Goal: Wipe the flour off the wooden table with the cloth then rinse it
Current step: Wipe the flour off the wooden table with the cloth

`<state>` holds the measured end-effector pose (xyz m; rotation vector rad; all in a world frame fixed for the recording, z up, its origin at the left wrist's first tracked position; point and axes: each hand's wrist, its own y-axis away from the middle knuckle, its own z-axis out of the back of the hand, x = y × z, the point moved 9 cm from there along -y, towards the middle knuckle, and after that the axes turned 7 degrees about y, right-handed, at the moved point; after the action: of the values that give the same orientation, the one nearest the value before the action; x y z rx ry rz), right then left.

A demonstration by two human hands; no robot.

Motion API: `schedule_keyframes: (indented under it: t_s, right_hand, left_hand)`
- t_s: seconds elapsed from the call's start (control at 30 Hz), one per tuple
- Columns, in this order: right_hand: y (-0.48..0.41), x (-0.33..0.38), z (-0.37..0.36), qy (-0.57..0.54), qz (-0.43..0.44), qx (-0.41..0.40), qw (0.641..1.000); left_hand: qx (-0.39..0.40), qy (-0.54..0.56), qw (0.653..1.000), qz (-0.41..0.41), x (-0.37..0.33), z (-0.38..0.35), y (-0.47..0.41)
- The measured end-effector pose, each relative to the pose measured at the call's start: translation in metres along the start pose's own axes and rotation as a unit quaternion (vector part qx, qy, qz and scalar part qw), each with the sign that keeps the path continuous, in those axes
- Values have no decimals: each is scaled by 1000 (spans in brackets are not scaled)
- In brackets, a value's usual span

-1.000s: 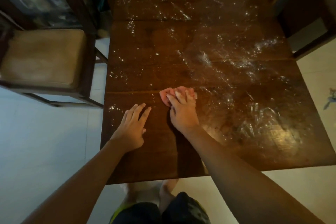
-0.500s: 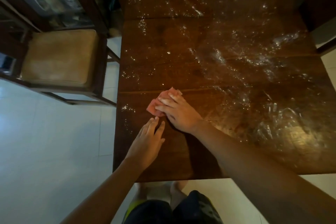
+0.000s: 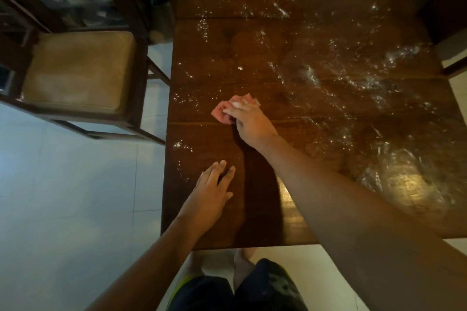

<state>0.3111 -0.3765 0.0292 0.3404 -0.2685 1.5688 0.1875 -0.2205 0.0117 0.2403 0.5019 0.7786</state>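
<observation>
Cloth bunched under right hand, centre of frame, on wooden table.

Looked soft, light, limp; best gripped as a wad beneath curled fingers. Left hand spread flat, lower centre, holding nothing. Flour thick toward upper right.

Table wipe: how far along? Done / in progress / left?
Done: the near strip by the left hand looks mostly clean. In hand: right hand presses the pink cloth on the wooden table. Left: flour streaks the far and right areas; rinse not started.
</observation>
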Motion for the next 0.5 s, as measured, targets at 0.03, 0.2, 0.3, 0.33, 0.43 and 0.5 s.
schedule_keyframes:
  t_s: [0.03, 0.2, 0.3, 0.33, 0.43, 0.5]
  right_hand:
    - [-1, -2, 1, -4, -36, -14, 999]
    - [56, 24, -17, -21, 80, 15, 996]
    - [110, 23, -11, -46, 132, 31, 990]
    - [119, 17, -11, -51, 126, 32, 990]
    - [118, -5, -15, -39, -15, -2, 999]
    - [118, 4, -15, -29, -124, -57, 990]
  left_hand:
    - [4, -16, 1000, -5, -1, -1, 0]
    - [-8, 79, 997, -4, 2, 13, 1]
    - [-23, 134, 991, 1, 9, 21, 6]
    - [-26, 139, 990, 1, 8, 22, 6]
    - [-25, 98, 995, -14, 7, 21, 8]
    - [0, 33, 998, -60, 10, 24, 11]
